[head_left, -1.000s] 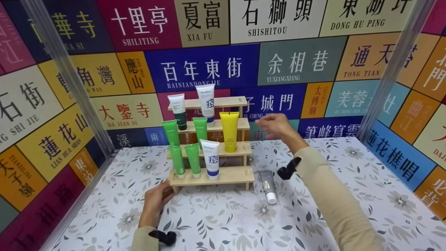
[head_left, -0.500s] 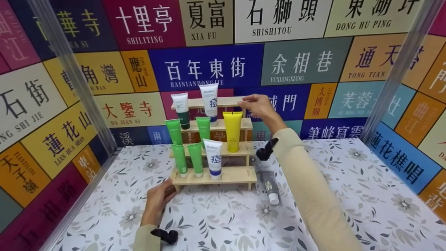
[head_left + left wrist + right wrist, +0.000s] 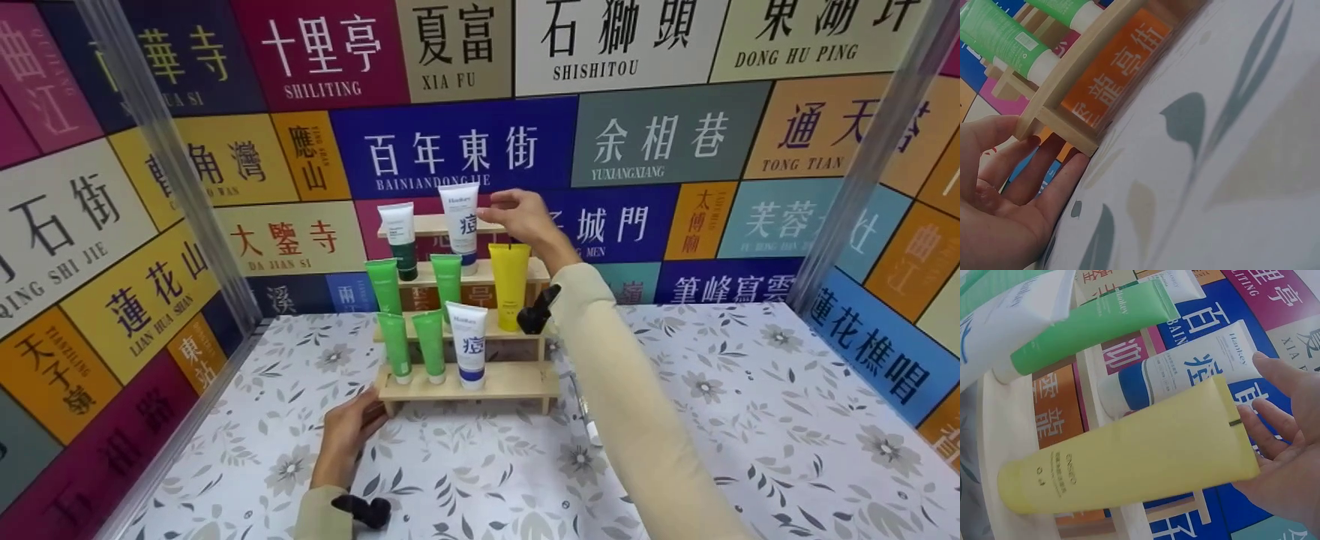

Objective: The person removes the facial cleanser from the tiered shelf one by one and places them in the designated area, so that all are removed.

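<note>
A stepped wooden rack (image 3: pixel 517 382) carries several squeeze tubes standing on their caps. At its lower left end my left hand (image 3: pixel 349 431) grips the bottom tier; the left wrist view shows the thumb against the wood's end and the fingers beneath and behind. My right hand (image 3: pixel 525 221) is by the upper right side of a white tube with a blue base (image 3: pixel 459 225), fingers spread around its top edge, not closed on it. The thumb tip is at the tube's top corner in the right wrist view. Just below this hand stands a yellow tube (image 3: pixel 1129 450).
Green tubes (image 3: pixel 431 349), another white-and-blue tube (image 3: pixel 469 345) and a white-and-dark-green tube (image 3: pixel 399 240) stand on the tiers. A grey tube (image 3: pixel 589 420) lies on the floral tabletop, partly behind the right sleeve. Patterned panels (image 3: pixel 675 142) rise behind.
My right hand has moved left, from right of the rack past its top tier to the upper white tube. My left hand has stayed at the rack's lower left end.
</note>
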`<state>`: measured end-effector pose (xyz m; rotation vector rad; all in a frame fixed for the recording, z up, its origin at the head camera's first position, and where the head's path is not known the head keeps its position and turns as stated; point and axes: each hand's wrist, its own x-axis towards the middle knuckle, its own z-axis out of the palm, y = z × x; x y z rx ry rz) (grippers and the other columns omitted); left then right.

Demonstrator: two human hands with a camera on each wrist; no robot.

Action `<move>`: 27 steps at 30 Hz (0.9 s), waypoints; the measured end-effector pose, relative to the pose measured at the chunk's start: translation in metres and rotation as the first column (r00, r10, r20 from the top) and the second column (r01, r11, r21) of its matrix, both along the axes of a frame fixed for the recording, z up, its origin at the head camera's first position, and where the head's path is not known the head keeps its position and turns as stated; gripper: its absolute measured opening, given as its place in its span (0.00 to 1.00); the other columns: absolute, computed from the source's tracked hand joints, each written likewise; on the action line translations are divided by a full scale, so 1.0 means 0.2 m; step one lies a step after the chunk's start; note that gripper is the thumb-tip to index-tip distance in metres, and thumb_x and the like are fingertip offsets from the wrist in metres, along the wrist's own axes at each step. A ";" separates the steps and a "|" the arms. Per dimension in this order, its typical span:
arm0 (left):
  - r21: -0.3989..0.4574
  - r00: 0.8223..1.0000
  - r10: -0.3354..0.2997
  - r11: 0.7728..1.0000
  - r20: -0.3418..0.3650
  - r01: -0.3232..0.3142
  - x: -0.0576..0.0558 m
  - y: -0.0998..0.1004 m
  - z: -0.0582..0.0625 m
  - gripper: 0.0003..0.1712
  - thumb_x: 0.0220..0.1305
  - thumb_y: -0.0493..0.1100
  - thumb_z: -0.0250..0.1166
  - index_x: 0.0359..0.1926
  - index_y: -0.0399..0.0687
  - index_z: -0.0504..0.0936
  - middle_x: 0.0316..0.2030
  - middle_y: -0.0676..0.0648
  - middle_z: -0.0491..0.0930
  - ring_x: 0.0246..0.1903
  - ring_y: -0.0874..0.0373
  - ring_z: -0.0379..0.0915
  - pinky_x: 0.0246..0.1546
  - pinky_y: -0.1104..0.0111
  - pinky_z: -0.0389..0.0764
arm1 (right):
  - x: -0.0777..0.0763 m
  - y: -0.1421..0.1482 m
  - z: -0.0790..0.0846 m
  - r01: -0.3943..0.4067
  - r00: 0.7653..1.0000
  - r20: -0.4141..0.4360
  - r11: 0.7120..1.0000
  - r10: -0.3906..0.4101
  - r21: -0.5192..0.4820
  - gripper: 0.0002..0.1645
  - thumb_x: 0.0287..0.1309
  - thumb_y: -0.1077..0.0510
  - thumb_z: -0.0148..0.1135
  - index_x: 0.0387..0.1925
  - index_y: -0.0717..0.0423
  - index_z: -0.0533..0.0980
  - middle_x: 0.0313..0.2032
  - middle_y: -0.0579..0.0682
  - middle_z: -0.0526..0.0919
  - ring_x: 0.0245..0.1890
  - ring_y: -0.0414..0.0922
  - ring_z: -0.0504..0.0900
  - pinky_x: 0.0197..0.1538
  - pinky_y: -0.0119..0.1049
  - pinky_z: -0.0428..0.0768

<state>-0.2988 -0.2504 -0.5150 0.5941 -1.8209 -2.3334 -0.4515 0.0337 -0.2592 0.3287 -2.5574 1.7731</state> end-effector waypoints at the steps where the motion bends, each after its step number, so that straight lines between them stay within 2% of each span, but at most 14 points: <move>1: -0.007 1.000 0.004 1.000 0.008 -0.004 0.00 0.00 0.00 0.29 0.69 0.47 0.65 0.64 0.33 0.75 0.53 0.36 0.85 0.52 0.49 0.84 0.55 0.62 0.86 | 0.00 -0.01 0.01 0.002 1.000 -0.006 1.000 -0.002 -0.002 0.33 0.63 0.46 0.68 0.66 0.51 0.71 0.66 0.52 0.75 0.65 0.49 0.74 0.72 0.45 0.74; 7: 0.000 1.000 0.013 1.000 0.015 -0.013 -0.01 0.00 -0.01 0.29 0.68 0.46 0.66 0.63 0.33 0.76 0.48 0.39 0.87 0.47 0.52 0.86 0.53 0.63 0.88 | 0.00 -0.07 0.04 0.010 1.000 -0.015 1.000 -0.010 -0.024 0.36 0.63 0.50 0.69 0.69 0.55 0.68 0.66 0.53 0.75 0.65 0.49 0.74 0.72 0.44 0.74; 15: 0.019 1.000 0.010 1.000 -0.006 -0.010 0.00 -0.01 0.00 0.28 0.68 0.45 0.66 0.62 0.32 0.76 0.47 0.39 0.87 0.46 0.52 0.86 0.54 0.61 0.87 | -0.02 -0.13 0.09 0.028 1.000 -0.009 0.998 -0.029 -0.061 0.39 0.63 0.55 0.69 0.71 0.56 0.64 0.68 0.54 0.73 0.67 0.49 0.73 0.72 0.40 0.74; 22: 0.026 0.999 0.020 0.999 0.033 -0.021 -0.01 0.00 0.00 0.29 0.68 0.47 0.66 0.63 0.34 0.76 0.52 0.36 0.85 0.50 0.48 0.85 0.55 0.62 0.87 | -0.04 -0.19 0.11 0.058 0.998 0.010 0.998 -0.057 -0.026 0.40 0.62 0.59 0.68 0.72 0.57 0.62 0.68 0.55 0.74 0.66 0.49 0.74 0.71 0.40 0.75; 27: 0.019 1.000 0.018 1.000 -0.003 -0.018 -0.02 0.00 -0.02 0.28 0.68 0.46 0.66 0.63 0.32 0.75 0.48 0.37 0.87 0.46 0.50 0.86 0.53 0.62 0.88 | -0.04 -0.20 0.09 0.090 0.996 0.008 0.996 -0.090 0.019 0.37 0.64 0.61 0.66 0.71 0.58 0.63 0.65 0.55 0.77 0.64 0.49 0.77 0.68 0.39 0.78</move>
